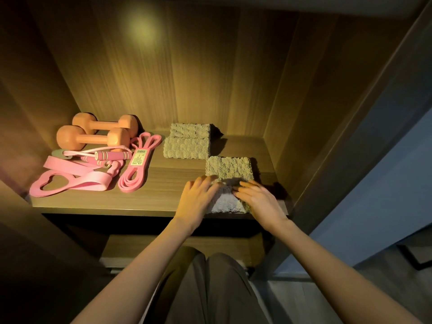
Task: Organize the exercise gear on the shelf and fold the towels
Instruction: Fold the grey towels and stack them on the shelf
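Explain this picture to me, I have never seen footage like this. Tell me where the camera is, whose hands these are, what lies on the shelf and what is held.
There is no machine here. A person wears one wide-angle camera on the head, so you look down along their own arms into a wooden shelf. The left hand and right hand lie flat, fingers straight, pressing on a folded towel at the front right; nothing is gripped. Behind it sit more folded towels. On the left lie two orange dumbbells, a pink jump rope, a looped pink resistance band with a label, and flat pink bands.
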A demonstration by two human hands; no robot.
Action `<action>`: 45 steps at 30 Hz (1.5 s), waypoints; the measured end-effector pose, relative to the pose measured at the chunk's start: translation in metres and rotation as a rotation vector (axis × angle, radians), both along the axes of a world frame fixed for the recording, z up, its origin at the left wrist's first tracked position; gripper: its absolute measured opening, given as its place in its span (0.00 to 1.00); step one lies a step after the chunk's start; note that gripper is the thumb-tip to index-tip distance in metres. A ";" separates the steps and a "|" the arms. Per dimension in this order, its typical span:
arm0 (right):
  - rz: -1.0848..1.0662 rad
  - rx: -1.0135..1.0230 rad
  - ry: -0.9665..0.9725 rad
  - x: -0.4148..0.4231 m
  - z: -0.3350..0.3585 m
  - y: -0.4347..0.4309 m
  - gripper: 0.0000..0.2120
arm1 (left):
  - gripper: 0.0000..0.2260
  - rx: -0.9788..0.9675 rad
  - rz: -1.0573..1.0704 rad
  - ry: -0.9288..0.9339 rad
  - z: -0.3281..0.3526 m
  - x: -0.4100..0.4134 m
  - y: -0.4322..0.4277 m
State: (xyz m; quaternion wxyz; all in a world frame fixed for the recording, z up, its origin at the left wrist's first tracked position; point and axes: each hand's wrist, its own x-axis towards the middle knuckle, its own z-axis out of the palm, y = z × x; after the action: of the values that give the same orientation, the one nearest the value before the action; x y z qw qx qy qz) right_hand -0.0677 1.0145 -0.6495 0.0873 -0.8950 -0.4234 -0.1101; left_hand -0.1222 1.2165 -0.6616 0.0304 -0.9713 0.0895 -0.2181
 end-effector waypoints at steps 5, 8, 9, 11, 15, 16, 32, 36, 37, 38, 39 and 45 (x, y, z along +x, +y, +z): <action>-0.029 -0.139 0.217 -0.002 0.008 -0.011 0.33 | 0.27 -0.065 -0.157 0.188 -0.010 -0.010 0.006; -0.032 -0.169 0.321 -0.005 0.009 -0.023 0.28 | 0.22 -0.218 -0.155 0.321 -0.011 -0.018 0.006; -0.045 -0.170 0.343 -0.006 0.010 -0.027 0.26 | 0.26 -0.243 -0.142 0.349 -0.010 -0.021 0.006; -0.062 -0.203 0.356 -0.009 0.011 -0.034 0.28 | 0.30 -0.260 -0.135 0.350 -0.010 -0.026 0.005; -0.029 -0.238 0.300 -0.011 0.008 -0.040 0.35 | 0.32 -0.242 -0.151 0.329 -0.014 -0.034 0.003; -0.032 -0.196 0.297 -0.012 0.007 -0.040 0.33 | 0.29 -0.253 -0.156 0.322 -0.014 -0.034 0.001; -0.525 0.514 0.631 -0.012 0.009 -0.016 0.22 | 0.17 -0.860 0.345 0.436 0.012 -0.006 -0.005; -0.593 0.499 0.475 -0.012 0.004 -0.010 0.20 | 0.14 -0.804 0.398 0.377 0.013 0.001 -0.010; -0.587 0.503 0.449 -0.013 0.003 -0.009 0.20 | 0.15 -0.783 0.409 0.358 0.012 0.003 -0.011; -0.575 0.497 0.429 -0.014 0.002 -0.007 0.21 | 0.16 -0.773 0.420 0.343 0.011 0.004 -0.011; -0.558 0.460 0.406 -0.015 0.002 -0.006 0.22 | 0.17 -0.765 0.429 0.331 0.009 0.006 -0.011; -0.259 0.060 -0.026 -0.012 0.002 -0.005 0.28 | 0.18 -0.554 0.345 0.136 0.001 0.008 -0.008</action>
State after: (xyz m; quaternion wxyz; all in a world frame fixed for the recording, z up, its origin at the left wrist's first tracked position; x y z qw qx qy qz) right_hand -0.0800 1.0098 -0.6477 0.0937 -0.9377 -0.3017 -0.1445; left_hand -0.1138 1.2081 -0.6610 -0.2042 -0.9559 -0.1371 -0.1604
